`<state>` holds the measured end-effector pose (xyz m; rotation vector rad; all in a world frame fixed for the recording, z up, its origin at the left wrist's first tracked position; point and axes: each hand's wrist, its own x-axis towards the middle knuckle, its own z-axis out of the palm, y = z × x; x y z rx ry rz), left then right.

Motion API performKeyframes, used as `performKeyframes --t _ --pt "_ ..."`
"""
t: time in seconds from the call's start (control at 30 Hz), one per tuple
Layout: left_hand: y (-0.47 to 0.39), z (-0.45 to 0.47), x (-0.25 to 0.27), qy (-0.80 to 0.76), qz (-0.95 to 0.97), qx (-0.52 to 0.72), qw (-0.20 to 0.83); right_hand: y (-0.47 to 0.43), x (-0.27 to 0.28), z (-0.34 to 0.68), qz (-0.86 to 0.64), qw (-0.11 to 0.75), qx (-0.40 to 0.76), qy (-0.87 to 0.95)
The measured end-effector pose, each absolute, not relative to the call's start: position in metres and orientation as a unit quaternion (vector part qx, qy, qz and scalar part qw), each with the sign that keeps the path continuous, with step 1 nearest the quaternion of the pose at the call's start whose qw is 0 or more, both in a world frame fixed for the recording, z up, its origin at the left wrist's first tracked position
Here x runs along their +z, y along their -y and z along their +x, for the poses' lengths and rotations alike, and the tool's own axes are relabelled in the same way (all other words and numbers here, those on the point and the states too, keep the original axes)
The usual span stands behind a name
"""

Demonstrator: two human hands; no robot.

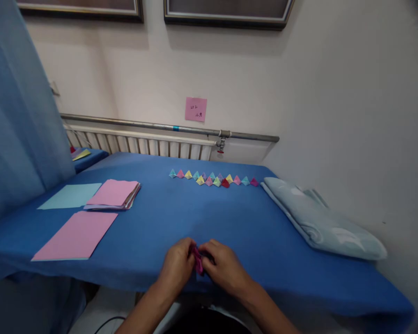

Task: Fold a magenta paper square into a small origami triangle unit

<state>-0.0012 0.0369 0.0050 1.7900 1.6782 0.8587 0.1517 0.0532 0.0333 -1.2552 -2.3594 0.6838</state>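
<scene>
From far away, I had the left hand (177, 262) and the right hand (227, 267) both pinched on the small magenta paper (198, 262), on the near side of the row of little paper shapes (208, 181). It looked like a folding step. I guessed the next move needed a steady hold and a gentle press.

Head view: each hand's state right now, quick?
Left hand: closed, holding the magenta folded paper.
Right hand: closed, holding it too.
</scene>
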Motion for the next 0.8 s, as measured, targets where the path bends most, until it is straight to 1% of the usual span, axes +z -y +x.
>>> performKeyframes --t 0.3,0.5,0.67,0.8 --pt "-0.037 -0.001 0.007 -0.615 0.664 0.325 0.275 -0.06 0.029 0.149 -0.433 0.185 0.22 0.854" --pt "-0.04 -0.003 0.007 -0.617 0.669 0.317 0.265 -0.063 0.023 0.145 -0.45 0.185 0.177 0.856" --pt "-0.042 -0.003 0.007 -0.614 0.68 0.313 0.25 -0.064 0.019 0.142 -0.456 0.193 0.188 0.848" --pt "-0.042 -0.006 0.008 -0.603 0.686 0.324 0.247 -0.064 0.017 0.144 -0.467 0.225 0.198 0.832"
